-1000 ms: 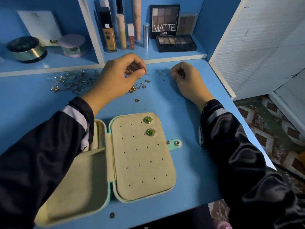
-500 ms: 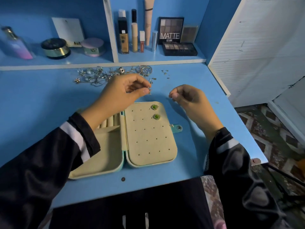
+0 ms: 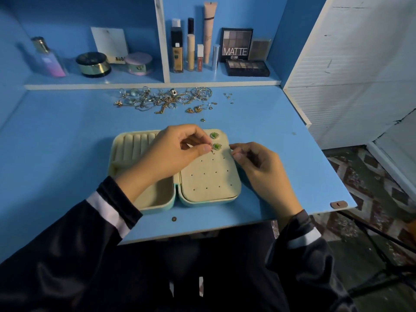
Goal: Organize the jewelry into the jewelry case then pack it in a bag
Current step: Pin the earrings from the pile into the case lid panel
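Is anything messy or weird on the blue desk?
Yes. The jewelry lies in a tangled heap at the back of the desk, with small pieces strewn to its right. One little brown round thing sits alone in front of the jewelry case.

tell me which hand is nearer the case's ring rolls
Left. The left hand is just right of the ring rolls; the right hand is at the opposite edge of the case.

— What moved?
— The left hand (image 3: 173,152) brought its pinched small earring (image 3: 212,151) from the loose pile (image 3: 166,100) down over the jewelry case (image 3: 209,183).
— The right hand (image 3: 258,167)?
— Came back too, curled, just right of the left hand.
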Action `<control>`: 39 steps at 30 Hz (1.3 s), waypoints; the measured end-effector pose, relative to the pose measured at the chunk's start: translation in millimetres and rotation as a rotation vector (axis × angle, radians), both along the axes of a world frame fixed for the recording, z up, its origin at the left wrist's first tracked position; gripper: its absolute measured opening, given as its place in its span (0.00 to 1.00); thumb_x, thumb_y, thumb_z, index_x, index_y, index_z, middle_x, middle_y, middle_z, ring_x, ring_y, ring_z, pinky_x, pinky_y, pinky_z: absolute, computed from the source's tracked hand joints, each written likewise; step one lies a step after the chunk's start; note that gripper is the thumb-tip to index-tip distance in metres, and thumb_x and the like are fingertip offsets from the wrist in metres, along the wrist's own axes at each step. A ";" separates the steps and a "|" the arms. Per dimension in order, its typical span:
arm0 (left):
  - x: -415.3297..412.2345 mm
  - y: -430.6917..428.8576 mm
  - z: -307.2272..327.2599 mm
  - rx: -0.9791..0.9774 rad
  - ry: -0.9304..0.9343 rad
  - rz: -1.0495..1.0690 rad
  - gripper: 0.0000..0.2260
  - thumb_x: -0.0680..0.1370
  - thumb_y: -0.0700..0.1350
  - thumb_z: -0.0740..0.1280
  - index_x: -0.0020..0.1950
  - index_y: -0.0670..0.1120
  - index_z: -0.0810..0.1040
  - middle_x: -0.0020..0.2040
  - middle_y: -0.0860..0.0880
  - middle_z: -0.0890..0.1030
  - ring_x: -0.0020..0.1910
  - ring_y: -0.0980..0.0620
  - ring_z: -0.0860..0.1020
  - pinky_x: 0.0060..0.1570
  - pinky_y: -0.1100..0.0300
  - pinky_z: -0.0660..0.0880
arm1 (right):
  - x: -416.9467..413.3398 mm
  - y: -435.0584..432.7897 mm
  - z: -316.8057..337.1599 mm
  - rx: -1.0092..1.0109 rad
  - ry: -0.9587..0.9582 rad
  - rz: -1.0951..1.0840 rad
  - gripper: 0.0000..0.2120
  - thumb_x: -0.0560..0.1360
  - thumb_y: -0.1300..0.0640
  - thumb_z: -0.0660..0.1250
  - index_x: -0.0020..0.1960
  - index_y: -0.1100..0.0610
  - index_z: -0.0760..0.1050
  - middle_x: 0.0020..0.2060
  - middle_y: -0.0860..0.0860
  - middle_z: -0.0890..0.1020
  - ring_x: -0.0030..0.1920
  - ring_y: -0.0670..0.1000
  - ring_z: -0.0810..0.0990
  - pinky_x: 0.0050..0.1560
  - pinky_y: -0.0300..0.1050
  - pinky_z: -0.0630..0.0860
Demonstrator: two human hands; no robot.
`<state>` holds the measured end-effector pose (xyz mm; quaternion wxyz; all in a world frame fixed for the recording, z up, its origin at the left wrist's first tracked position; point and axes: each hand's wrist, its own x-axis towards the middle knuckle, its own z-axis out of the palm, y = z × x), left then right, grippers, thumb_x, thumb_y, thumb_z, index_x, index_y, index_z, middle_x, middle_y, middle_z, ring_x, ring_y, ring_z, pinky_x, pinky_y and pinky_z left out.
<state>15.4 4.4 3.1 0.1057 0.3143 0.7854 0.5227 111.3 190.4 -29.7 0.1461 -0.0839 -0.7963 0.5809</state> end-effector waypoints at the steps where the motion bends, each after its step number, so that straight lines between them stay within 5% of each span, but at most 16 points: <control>1: 2.5 0.3 -0.2 -0.015 0.011 0.013 0.09 0.75 0.41 0.73 0.42 0.56 0.80 0.41 0.59 0.84 0.43 0.61 0.81 0.46 0.68 0.75 | 1.5 -1.0 -0.7 -0.004 0.006 -0.001 0.06 0.78 0.65 0.66 0.44 0.56 0.78 0.51 0.48 0.84 0.50 0.43 0.81 0.54 0.39 0.76; 8: 11.4 0.7 -0.8 -0.024 0.016 0.074 0.09 0.75 0.42 0.73 0.43 0.57 0.80 0.40 0.61 0.83 0.43 0.61 0.81 0.47 0.67 0.75 | 3.4 -8.7 -3.1 -0.040 0.083 -0.026 0.07 0.78 0.65 0.65 0.44 0.56 0.78 0.51 0.45 0.83 0.54 0.44 0.81 0.54 0.38 0.75; 16: 21.1 2.6 4.7 0.004 0.031 0.051 0.06 0.76 0.41 0.72 0.46 0.53 0.81 0.43 0.56 0.83 0.43 0.61 0.80 0.46 0.71 0.74 | -1.4 -12.3 2.6 -0.092 0.189 -0.033 0.04 0.77 0.63 0.65 0.46 0.58 0.78 0.52 0.51 0.84 0.57 0.49 0.81 0.57 0.49 0.77; 39: 20.7 6.9 4.0 0.068 0.042 0.069 0.07 0.77 0.42 0.71 0.46 0.55 0.81 0.43 0.56 0.83 0.44 0.57 0.80 0.47 0.65 0.76 | -1.9 -19.4 17.5 -0.204 0.216 -0.004 0.03 0.78 0.62 0.66 0.47 0.61 0.77 0.55 0.57 0.83 0.57 0.55 0.81 0.59 0.57 0.77</control>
